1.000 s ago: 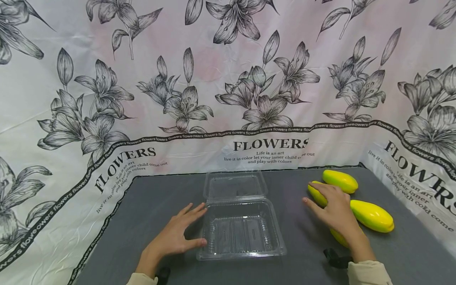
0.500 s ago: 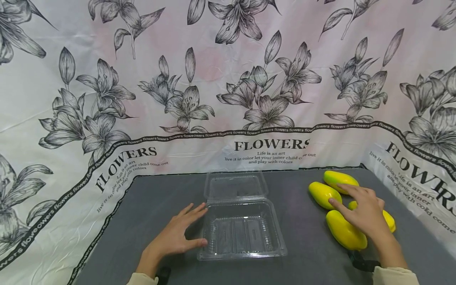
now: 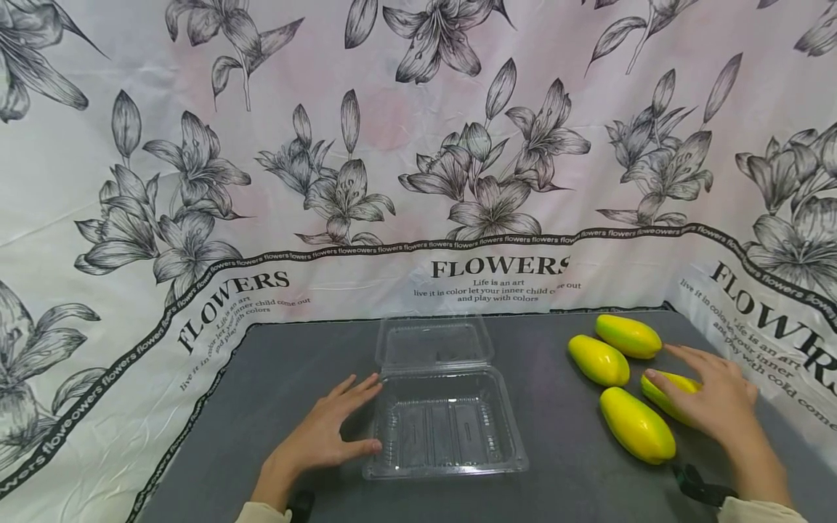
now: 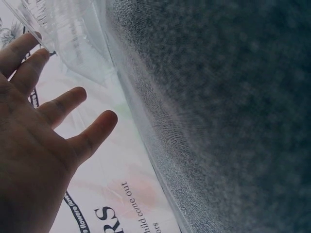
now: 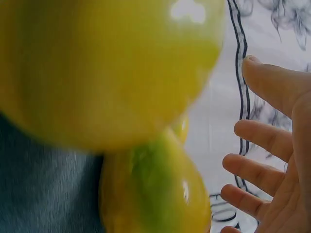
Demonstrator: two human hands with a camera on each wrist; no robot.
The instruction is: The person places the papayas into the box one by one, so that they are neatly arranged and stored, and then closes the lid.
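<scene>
A clear plastic clamshell container [image 3: 451,468] stands on the grey table, its lid [image 3: 431,341] folded back. My left hand [image 3: 323,432] is at its left side, fingers spread, fingertips by the rim. In the left wrist view the hand [image 4: 34,131] shows straight fingers beside the clear plastic [image 4: 77,43]. My right hand [image 3: 719,399] is over a yellow-green papaya [image 3: 662,403], partly covering it, with fingers extended. In the right wrist view the hand [image 5: 286,179] has spread fingers, apart from the large near papaya [image 5: 107,77] and another papaya [image 5: 155,194].
More yellow-green papayas lie close by: one at the back [image 3: 628,336], one to the left [image 3: 598,361] and one in front [image 3: 636,426]. A white flowered cloth [image 3: 366,276] borders the grey table surface [image 3: 549,450] behind and at both sides.
My right hand has moved right and toward me across the papayas, uncovering the left, back and front ones. The left hand and the container have stayed in place.
</scene>
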